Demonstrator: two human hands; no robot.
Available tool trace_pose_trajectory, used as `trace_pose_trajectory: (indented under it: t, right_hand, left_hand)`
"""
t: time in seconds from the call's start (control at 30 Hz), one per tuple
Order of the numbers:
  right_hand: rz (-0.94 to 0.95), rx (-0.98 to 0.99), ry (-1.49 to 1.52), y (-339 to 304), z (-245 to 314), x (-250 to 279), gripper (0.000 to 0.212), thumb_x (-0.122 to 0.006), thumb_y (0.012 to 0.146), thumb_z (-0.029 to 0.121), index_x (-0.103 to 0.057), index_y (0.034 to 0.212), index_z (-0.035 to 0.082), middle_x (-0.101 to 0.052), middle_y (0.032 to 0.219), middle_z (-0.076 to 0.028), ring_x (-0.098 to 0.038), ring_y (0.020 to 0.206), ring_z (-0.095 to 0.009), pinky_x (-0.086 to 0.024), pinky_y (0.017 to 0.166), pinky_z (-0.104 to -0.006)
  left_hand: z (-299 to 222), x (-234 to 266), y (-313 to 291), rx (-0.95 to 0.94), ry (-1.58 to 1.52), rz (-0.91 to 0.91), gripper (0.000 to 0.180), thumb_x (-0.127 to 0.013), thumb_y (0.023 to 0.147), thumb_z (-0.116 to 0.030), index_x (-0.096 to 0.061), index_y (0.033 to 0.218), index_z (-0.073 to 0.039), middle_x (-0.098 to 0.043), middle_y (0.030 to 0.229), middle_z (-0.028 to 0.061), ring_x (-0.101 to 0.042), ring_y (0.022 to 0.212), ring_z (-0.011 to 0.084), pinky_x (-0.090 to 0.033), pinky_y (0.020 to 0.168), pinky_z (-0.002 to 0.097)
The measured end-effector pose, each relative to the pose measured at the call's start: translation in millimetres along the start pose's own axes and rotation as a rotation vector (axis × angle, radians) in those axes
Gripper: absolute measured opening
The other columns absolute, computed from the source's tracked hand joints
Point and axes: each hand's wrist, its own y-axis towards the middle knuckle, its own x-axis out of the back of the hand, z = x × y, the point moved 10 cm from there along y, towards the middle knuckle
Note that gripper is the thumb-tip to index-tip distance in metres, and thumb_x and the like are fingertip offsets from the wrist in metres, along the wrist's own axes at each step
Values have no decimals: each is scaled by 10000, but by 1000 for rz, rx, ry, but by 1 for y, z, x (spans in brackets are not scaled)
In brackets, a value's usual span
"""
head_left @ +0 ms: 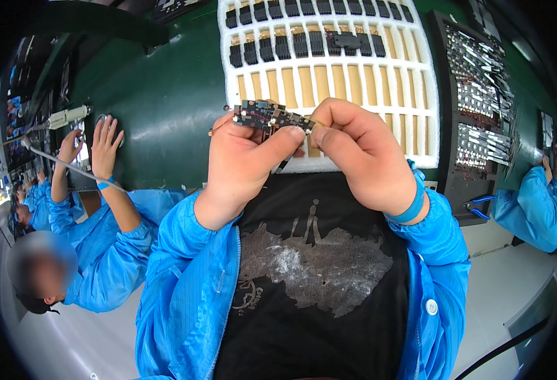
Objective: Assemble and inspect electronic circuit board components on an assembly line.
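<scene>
A small black circuit board, dotted with light and copper-coloured parts, is held up in front of my chest over the near edge of a white foam tray. My left hand grips the board from below, its thumb on the lower edge. At the board's right end, my right hand is closed, thumb and forefinger pinching the tip. Whether a smaller part sits between those fingertips cannot be made out. A thin wire with a reddish end sticks out by my left fingers.
Black ribbed parts fill the tray's far rows. A dark tray of thin boards and strips lies to the right, blue-handled pliers at its near end. Co-workers sit on both sides, one's hand on the green table at left.
</scene>
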Motion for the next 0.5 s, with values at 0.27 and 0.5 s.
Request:
trace_pose_trajectory:
  t: [0.27, 0.5]
  right_hand:
    - [-69, 54, -12, -1, -6, 3, 91, -534, 939, 68, -567, 883, 5, -565, 777, -27, -507, 758, -77, -439, 702, -245]
    - [-194, 442, -566, -10, 35, -1, 76, -618, 820, 10, -565, 873, 21, -568, 796, -134, -573, 742, -316, -451, 662, -376]
  left_hand:
    - [-9, -6, -3, -116, 155, -27, 64, -626, 860, 33, -621, 920, 11, -645, 813, 51, -610, 711, 124, -490, 635, 263]
    - [0, -8, -3, -4, -206, -8, 142, -629, 894, 36, -647, 1034, 49, -696, 897, 89, -647, 753, 135, -539, 673, 278]
